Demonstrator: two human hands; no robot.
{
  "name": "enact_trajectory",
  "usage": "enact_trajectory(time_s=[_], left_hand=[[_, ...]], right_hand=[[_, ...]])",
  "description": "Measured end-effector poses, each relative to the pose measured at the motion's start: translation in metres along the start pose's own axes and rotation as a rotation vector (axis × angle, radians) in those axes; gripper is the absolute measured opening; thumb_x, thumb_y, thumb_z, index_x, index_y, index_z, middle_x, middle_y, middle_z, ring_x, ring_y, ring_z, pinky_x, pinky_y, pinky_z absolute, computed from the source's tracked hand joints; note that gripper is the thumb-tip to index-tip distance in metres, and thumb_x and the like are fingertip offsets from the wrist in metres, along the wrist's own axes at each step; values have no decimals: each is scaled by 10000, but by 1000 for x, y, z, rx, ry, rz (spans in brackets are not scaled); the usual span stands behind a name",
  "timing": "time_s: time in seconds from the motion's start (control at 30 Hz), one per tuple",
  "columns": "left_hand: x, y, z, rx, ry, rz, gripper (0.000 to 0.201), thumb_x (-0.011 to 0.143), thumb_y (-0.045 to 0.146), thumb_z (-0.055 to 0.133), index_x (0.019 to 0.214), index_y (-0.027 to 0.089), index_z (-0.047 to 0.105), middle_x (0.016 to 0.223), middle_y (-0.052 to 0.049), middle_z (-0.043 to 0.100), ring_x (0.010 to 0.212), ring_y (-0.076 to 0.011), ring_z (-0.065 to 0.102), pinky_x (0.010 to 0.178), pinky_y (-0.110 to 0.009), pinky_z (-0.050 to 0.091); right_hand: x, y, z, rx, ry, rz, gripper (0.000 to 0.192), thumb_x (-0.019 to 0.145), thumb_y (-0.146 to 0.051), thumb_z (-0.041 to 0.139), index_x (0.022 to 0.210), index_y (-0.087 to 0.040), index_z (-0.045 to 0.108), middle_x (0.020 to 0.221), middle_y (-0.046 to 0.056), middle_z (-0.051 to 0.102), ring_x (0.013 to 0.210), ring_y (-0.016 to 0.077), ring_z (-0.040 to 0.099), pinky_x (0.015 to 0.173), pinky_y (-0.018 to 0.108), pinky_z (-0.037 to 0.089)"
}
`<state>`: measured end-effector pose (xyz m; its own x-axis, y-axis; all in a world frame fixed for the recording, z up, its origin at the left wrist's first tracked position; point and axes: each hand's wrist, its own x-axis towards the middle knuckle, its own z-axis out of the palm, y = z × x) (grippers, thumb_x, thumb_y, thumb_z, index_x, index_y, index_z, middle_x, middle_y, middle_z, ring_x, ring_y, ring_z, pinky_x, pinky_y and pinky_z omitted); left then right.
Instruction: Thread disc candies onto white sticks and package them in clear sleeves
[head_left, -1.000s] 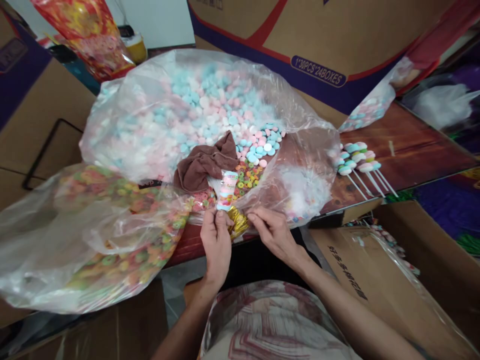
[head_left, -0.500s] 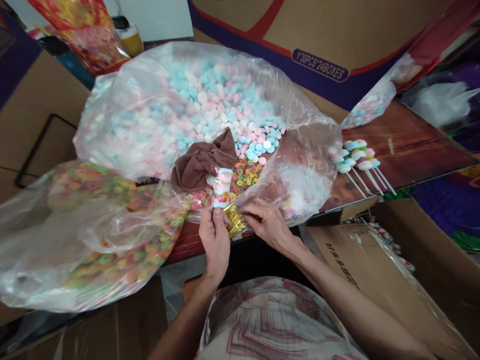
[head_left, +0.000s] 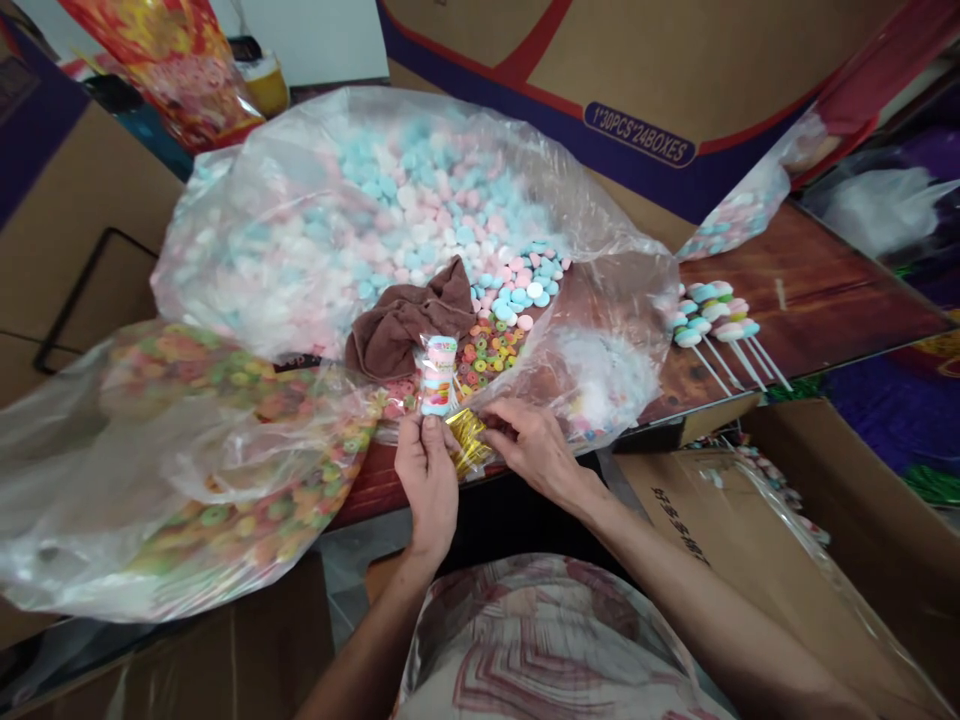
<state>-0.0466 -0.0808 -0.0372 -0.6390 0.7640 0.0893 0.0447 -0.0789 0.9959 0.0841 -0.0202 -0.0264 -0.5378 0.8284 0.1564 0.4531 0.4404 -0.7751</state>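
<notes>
My left hand (head_left: 426, 485) is closed, thumb and fingers pinching the lower end of a small wrapped candy pack (head_left: 438, 375) with a printed clear wrapper. The pack stands nearly upright above the fingertips. Beside it lies a bundle of gold twist ties (head_left: 468, 440) at the table's front edge. My right hand (head_left: 536, 450) has its thumb and fingertips pinched together at the right side of these ties. Whether it grips a single tie is too small to tell. Just behind the pack is a crumpled brown cloth (head_left: 409, 322).
A big clear bag of pastel candies (head_left: 420, 190) fills the back, spilling loose ones (head_left: 525, 285) onto the table. Ring candies (head_left: 491, 355) lie nearby, and another bag of them (head_left: 225, 500) is at left. Candy lollipops (head_left: 720, 315) rest at right above an open carton (head_left: 870, 500).
The candy pack has shifted slightly left with my left hand. My right fingertips have moved only a little at the gold ties.
</notes>
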Motion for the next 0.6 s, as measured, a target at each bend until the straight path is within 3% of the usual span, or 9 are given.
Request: enact_trajectory(time_s=[0.13,0.27,0.43,0.6], left_hand=[[0,1,1,-33,7,-25,350,962,470,550,748,211,450,615,53,461,557,-89,427,566,-220,388],[0,1,2,-25,9,-22,345,965,468,546,755,210,458,610,52,467,552,-87,434,556,-216,391],[0,2,2,-40,8,-25,337,962,470,553,767,210,461,606,55,458,543,-85,427,544,-213,389],[0,1,1,-16,10,-13,350,965,478,542,756,212,451,609,52,456,550,-89,429,550,-219,387]], right_hand=[[-2,3,10,40,133,-28,136,939,-146,519,897,-204,635,870,52,708,809,190,651,774,302,468],[-3,3,11,69,208,53,89,894,-153,518,849,-225,546,696,-20,564,609,141,522,616,259,400],[2,0,6,75,190,22,199,887,-175,586,716,-215,492,680,-24,503,638,136,466,623,268,358],[-2,2,-1,147,112,-49,134,842,-99,642,745,-190,626,808,14,546,749,153,517,670,274,397]])
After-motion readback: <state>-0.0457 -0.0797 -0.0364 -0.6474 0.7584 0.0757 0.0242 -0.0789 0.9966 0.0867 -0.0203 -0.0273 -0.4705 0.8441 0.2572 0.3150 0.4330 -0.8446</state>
